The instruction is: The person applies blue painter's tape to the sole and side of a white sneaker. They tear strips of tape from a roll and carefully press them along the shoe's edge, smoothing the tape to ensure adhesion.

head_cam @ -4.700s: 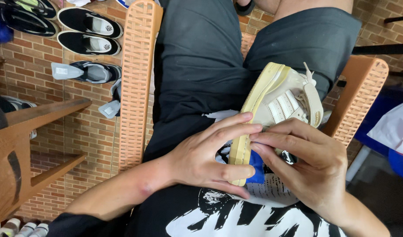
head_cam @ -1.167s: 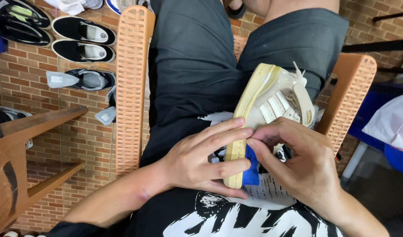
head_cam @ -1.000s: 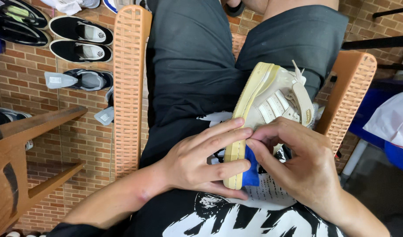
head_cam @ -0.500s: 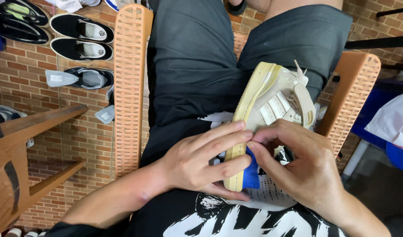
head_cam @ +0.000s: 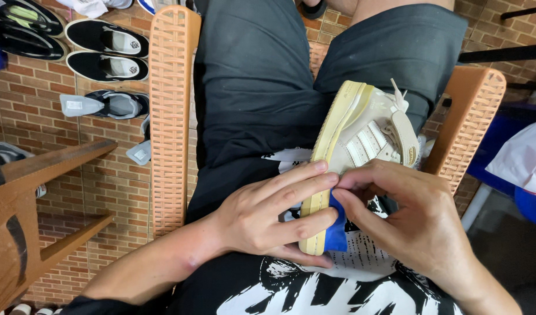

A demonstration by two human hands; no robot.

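A cream high-top sneaker (head_cam: 361, 137) with a yellowed sole lies on its side across my lap, sole toward the left. My left hand (head_cam: 268, 216) grips the heel end, fingers laid across the sole edge. My right hand (head_cam: 414, 221) pinches at the shoe's side near the sole, thumb and forefinger together. A blue patch (head_cam: 337, 230) shows at the heel between both hands; I cannot tell whether it is a cloth or part of the shoe.
I sit in an orange woven-plastic chair with armrests (head_cam: 169, 116) at left and at right (head_cam: 472, 122). Several dark shoes (head_cam: 104, 52) lie on the brick floor at left. A wooden bench (head_cam: 40, 175) stands at far left. Blue and white items (head_cam: 527, 169) sit at right.
Both hands and the sneaker hold nearly the same place; my right fingers have drawn closer into a pinch at the sole edge.
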